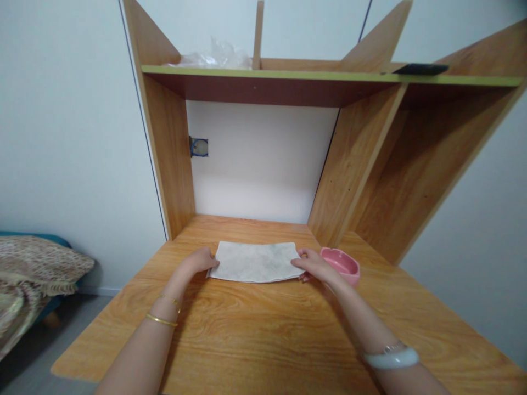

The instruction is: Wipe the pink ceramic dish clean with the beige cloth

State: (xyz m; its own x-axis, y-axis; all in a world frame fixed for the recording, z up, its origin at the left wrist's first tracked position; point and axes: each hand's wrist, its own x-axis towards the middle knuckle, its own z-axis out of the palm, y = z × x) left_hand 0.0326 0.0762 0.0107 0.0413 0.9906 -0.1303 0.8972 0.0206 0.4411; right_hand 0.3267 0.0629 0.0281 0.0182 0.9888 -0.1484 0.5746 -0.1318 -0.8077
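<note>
A pale grey-white cloth [256,261] lies flat, folded into a rectangle, on the wooden desk [255,334]. My left hand [198,260] rests at the cloth's left edge, fingers curled onto it. At the right edge, my right hand [313,264] pinches the cloth with closed fingers. A pink shallow dish [345,262] sits just right of my right hand, nearly touching it.
The desk has a hutch with wooden side panels [175,164] and an upper shelf [329,75] holding crumpled clear plastic [214,56] and a dark flat object [420,69]. A wall socket [199,147] shows at the back. A bed with a patterned blanket [28,280] is at far left.
</note>
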